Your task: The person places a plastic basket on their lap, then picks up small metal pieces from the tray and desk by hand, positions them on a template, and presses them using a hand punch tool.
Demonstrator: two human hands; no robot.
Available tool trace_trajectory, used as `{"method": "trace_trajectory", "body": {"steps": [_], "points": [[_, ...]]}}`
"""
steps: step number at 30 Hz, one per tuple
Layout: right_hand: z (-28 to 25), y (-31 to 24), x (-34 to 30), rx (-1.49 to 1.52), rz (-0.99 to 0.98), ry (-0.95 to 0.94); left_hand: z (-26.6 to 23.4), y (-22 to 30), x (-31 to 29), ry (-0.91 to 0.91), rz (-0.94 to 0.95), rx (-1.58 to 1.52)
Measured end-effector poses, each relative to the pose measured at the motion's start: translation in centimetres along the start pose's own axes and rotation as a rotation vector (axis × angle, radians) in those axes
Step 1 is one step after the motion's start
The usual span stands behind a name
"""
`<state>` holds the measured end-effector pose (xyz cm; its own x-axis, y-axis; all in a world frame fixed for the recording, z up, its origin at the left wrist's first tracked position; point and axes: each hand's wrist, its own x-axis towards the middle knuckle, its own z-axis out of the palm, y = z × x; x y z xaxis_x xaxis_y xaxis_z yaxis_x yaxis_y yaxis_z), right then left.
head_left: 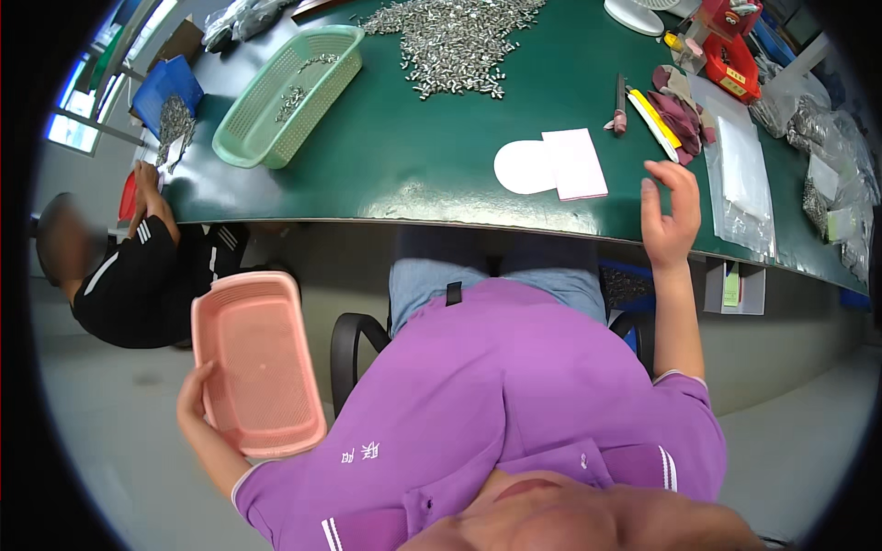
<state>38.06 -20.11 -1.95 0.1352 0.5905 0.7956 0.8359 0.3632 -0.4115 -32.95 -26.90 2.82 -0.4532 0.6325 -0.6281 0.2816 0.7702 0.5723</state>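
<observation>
At my left side, my left hand grips the long edge of a pink plastic basket, its thumb over the rim. The basket is tilted toward me beside the chair, with no parts visible in it. My right hand hovers at the table's front edge, holding nothing, thumb apart from loosely bent fingers. Left of that hand, a white card overlaps a rounded white sheet. A pale green basket with some small metal pieces stands at the table's left.
A pile of small metal pieces covers the far middle of the green table. To the right lie a yellow-and-white tool, cloth, plastic bags and a red bin. Another person sits at left.
</observation>
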Motion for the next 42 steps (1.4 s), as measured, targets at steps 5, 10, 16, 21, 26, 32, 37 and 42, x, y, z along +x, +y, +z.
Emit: {"method": "trace_trajectory", "body": {"steps": [5, 10, 16, 21, 26, 32, 37, 42], "points": [[-0.1, 1.2, -2.2, -0.102, -0.031, -0.056, 10.8, 8.6, 2.6, -0.449, 0.022, 0.118], [0.8, -1.8, -4.4, 0.147, -0.252, -0.069, 19.8, 13.3, 3.6, -0.723, 0.267, 0.376], [8.8, -6.5, -9.0, 0.700, 0.394, -0.961, 25.8, 14.8, 6.8, -0.530, 0.555, 0.860], [17.4, -9.8, -8.7, 0.666, 0.545, -1.269, 27.2, 15.8, 7.6, -0.384, 0.657, 0.914], [17.1, -8.7, -9.0, 0.433, 0.604, -1.164, 24.4, 14.9, 6.5, -0.303, 0.756, 0.780], [10.5, -3.5, -10.3, 0.324, 0.768, -0.727, 23.1, 10.1, 4.2, -0.525, 0.451, 0.209], [7.1, -3.3, -10.3, 0.118, 0.881, -0.685, 33.2, 8.2, 3.3, -0.572, 0.581, -0.250], [4.3, -1.7, -12.0, 0.148, 0.878, -0.502, 37.5, 9.6, 3.0, -0.500, 0.672, -0.148]]}}
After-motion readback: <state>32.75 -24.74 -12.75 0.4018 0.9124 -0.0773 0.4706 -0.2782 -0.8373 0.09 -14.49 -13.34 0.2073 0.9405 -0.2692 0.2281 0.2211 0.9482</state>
